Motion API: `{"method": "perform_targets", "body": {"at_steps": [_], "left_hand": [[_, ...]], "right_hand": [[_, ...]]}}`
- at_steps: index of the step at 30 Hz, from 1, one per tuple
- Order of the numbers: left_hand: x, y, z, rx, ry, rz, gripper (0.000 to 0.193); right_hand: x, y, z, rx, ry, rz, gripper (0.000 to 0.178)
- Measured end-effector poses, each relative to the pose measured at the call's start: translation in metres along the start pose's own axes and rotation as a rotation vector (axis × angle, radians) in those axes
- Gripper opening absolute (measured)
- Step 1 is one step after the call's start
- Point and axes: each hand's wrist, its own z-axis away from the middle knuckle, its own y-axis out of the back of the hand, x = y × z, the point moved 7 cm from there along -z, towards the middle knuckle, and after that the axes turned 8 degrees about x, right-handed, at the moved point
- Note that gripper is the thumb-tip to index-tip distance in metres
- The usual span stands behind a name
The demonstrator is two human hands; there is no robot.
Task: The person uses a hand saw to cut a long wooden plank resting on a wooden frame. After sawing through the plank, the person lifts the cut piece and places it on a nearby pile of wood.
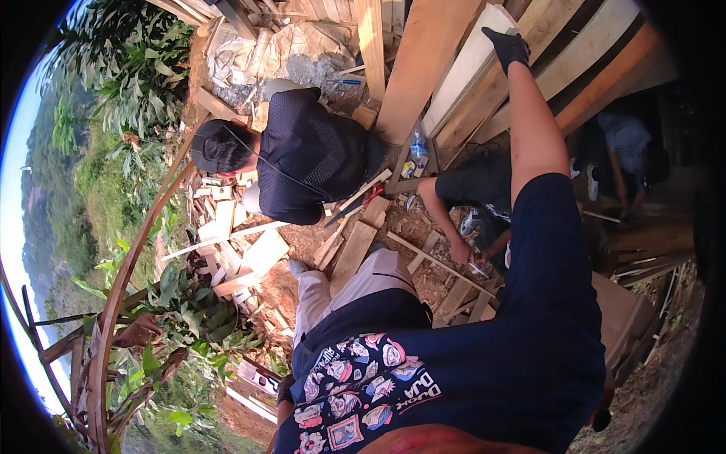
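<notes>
My right arm reaches far up and to the right. My right hand (508, 49), in a black glove, grips the upper end of a pale wooden plank (461, 79). That plank leans among several other boards, next to a wider brown board (423, 64) on its left. My left hand (285, 389) hangs by my left hip, dark-gloved and mostly hidden by my shirt. Its fingers cannot be made out.
A crouching person in a black cap (314, 159) is ahead, near a red-handled saw (370, 195). Another person's hand (459, 251) works at right. A water bottle (418, 144) stands by the boards. Wood offcuts (265, 252) litter the ground; a slope with plants (98, 181) lies left.
</notes>
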Motion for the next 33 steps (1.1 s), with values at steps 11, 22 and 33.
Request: {"method": "perform_targets", "body": {"at_steps": [11,22,33], "left_hand": [[0.021,0.007,0.007,0.013,0.02,0.007,0.064],[0.023,0.021,0.003,0.007,0.033,0.0,0.063],[0.084,0.016,-0.044,-0.013,-0.082,-0.006,0.063]], "right_hand": [[0.018,-0.021,-0.053,-0.118,-0.087,0.249,0.105],[0.017,-0.034,0.077,-0.106,-0.012,0.056,0.081],[0.073,-0.031,0.451,-1.123,-0.185,-0.799,0.036]]}}
